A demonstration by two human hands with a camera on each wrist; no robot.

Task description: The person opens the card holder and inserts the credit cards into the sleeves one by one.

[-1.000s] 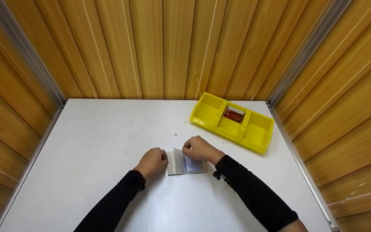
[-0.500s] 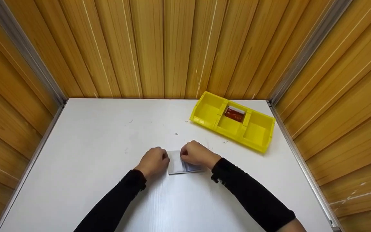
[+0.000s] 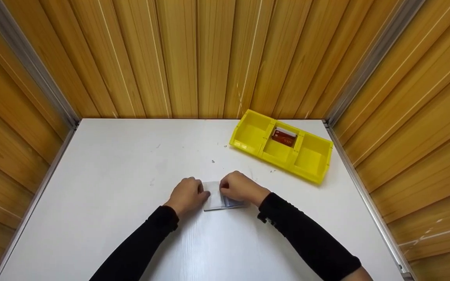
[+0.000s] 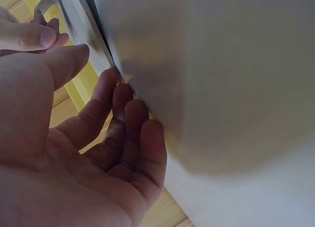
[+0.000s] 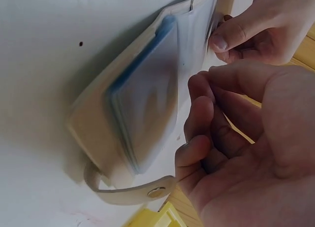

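A small beige card holder (image 5: 88, 123) lies spread out on the white table, with clear plastic sleeves (image 5: 147, 99) inside. My left hand (image 3: 187, 196) grips its left end, the thumb lying over the edge and the fingertips against the border. Over the holder's far middle part is my right hand (image 3: 240, 187), thumb and index fingertips together. Whether a sleeve's edge is between those fingertips cannot be made out. Bluish sleeves show below the right hand in the head view. A strap with a metal snap (image 5: 156, 191) sticks out from the holder's right end.
A yellow three-part tray (image 3: 262, 156) stands at the back right of the white table (image 3: 131, 156). Red cards (image 3: 284, 136) rest in its middle compartment. Wood-patterned walls (image 3: 186, 58) enclose the back and both sides.
A clear sleeve that stood raised in my right fingers has turned over to the left and lies flat. The right hand has dropped slightly; my left thumb has moved right onto the holder.
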